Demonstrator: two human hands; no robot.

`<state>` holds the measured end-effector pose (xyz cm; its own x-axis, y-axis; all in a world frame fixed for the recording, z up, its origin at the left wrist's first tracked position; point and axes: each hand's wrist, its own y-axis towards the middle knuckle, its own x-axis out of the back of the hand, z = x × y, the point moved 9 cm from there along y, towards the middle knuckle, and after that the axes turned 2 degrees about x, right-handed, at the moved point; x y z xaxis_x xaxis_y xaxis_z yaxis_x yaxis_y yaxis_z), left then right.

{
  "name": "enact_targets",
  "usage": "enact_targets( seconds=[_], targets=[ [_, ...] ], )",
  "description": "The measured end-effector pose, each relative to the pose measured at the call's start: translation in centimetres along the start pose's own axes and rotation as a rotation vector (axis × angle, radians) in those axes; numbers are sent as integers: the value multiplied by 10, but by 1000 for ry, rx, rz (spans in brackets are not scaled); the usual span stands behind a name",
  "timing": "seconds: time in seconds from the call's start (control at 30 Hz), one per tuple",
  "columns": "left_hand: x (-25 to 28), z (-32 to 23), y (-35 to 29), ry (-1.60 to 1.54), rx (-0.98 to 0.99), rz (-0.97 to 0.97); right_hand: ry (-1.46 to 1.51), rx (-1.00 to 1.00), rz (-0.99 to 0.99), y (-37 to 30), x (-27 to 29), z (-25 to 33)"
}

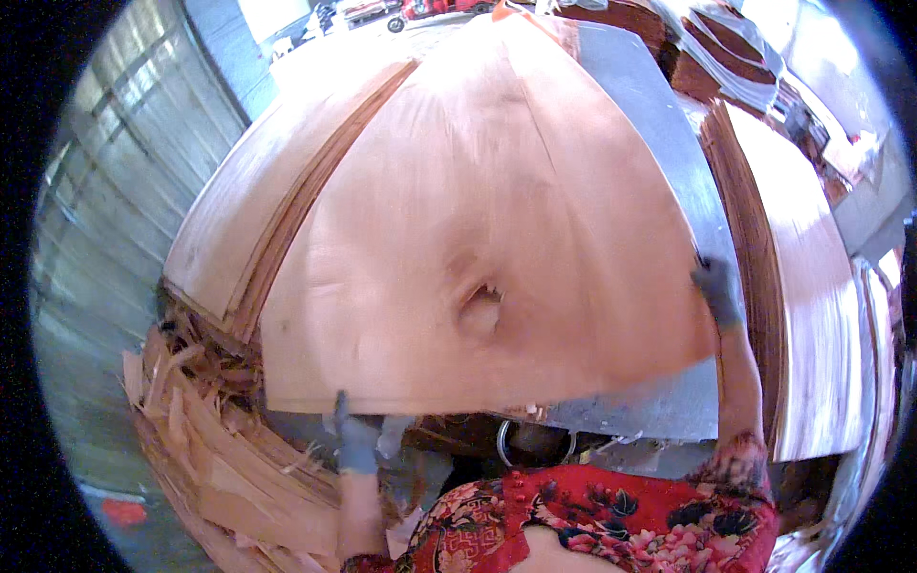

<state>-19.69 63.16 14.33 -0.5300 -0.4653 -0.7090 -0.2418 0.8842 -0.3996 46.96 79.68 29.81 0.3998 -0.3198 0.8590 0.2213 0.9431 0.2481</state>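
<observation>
A wide, thin sheet of wood veneer stretches away from me over a grey metal-topped table. Near its middle is a torn hole with a curled edge. My left hand, in a grey glove, pinches the near edge toward the left, thumb on top and fingers hidden beneath. At the right edge my right hand, gloved in dark grey, is closed around the margin. The near right corner of the sheet looks raised slightly off the tabletop.
A veneer stack stands to the left, and a taller veneer stack to the right. Torn veneer scraps heap at lower left. Plastic-wrapped bundles lie at far right. A red vehicle stands in the distance.
</observation>
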Motion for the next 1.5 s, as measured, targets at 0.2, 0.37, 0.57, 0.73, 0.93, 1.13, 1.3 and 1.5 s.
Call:
enact_targets(
  seconds=[0.2, 0.37, 0.57, 0.73, 0.93, 1.13, 1.3, 1.5],
  targets=[
    [-85, 41, 43, 431, -36, -169, -81, -33, -51, 79, 43, 14],
    [-14, 18, 6, 229, 23, -47, 280, -124, -30, -19, 13, -53],
    [113, -17, -53, 457, -70, -255, 115, -284, -76, -162, 17, -62],
    [12, 17, 4, 363, 66, -59, 182, -131, -83, -51, -13, -75],
    [-51, 58, 68, 508, 71, -96, 7, -60, -149, 64, 21, -57],
    [82, 19, 6, 417, 71, -281, 338, -288, -60, -109, 28, -87],
    [107, 34, 1, 386, 81, -242, 185, -378, -157, -215, 39, -120],
    [10, 76, 23, 367, 210, -37, 203, -303, -205, -165, 54, -159]
  ],
)
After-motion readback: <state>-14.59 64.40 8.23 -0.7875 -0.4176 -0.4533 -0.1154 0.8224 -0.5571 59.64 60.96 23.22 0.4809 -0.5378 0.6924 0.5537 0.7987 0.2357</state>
